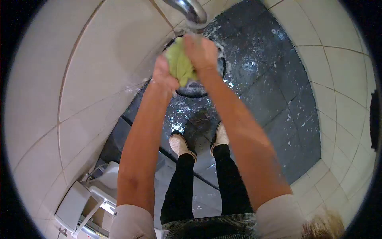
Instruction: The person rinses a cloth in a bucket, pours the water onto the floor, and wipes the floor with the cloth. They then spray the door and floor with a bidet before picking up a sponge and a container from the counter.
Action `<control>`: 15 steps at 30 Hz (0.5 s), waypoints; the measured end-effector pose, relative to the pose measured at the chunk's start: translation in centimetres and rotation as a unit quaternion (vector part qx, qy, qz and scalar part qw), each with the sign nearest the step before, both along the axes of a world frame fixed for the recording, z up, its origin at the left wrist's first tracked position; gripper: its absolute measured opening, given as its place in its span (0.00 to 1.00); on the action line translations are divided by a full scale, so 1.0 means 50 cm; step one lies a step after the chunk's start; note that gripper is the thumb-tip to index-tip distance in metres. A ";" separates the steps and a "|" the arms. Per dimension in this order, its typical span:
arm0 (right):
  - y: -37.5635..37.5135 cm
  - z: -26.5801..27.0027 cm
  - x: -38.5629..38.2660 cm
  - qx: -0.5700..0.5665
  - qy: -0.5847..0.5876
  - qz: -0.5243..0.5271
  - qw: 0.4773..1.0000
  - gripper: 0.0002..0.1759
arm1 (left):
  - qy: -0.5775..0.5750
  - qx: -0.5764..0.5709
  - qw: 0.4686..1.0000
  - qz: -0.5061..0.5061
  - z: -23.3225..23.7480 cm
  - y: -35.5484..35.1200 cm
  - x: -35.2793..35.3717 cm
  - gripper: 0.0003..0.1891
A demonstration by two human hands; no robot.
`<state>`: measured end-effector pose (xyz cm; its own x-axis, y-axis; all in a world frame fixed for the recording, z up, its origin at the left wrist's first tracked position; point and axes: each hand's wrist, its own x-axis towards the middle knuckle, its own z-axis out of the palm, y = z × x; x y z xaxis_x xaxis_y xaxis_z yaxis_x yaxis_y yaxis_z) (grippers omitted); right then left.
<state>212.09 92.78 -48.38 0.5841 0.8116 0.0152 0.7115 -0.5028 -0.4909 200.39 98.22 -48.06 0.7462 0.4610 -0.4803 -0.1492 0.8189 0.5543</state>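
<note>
A wet, yellow-green cloth (179,61) is bunched up between my two hands. My left hand (164,72) cups it from the left and below, the thumb side turned toward me. Pressed against its right side is my right hand (202,51), slightly blurred, with its fingers curled over the cloth. Below both hands stands a round, dark-rimmed bucket (193,95) with white suds inside, mostly covered by the hands and cloth. A curved metal spout (193,12) hangs just beyond my fingers.
Dark floor tiles (262,99) are wet and spotted with foam. Beige tiled walls rise on the left (107,59) and right (338,67). A folding seat (79,199) is at the lower left. My feet (181,143) stand near a dark strip across the floor.
</note>
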 end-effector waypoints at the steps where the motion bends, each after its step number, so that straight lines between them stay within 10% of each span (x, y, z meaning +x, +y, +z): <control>1: -0.018 0.003 0.029 -0.020 0.001 0.031 0.999 0.20 | -0.019 -0.106 0.994 -0.004 0.038 -0.005 0.006 0.20; 6: -0.078 -0.003 0.033 0.026 0.151 -0.167 0.974 0.17 | 0.170 -0.036 0.984 0.026 0.043 -0.030 0.035 0.23; 8: -0.093 0.007 0.008 0.089 0.188 -0.115 0.971 0.17 | 0.477 0.397 0.758 -0.198 -0.002 -0.044 0.037 0.25; 11: -0.070 -0.066 -0.054 -0.057 0.148 -0.087 0.984 0.16 | 0.441 0.600 0.634 -0.211 -0.183 -0.077 0.022 0.31; 15: -0.074 -0.201 -0.042 -0.073 0.168 -0.076 0.980 0.15 | 0.453 0.578 0.594 -0.329 -0.203 -0.045 0.018 0.29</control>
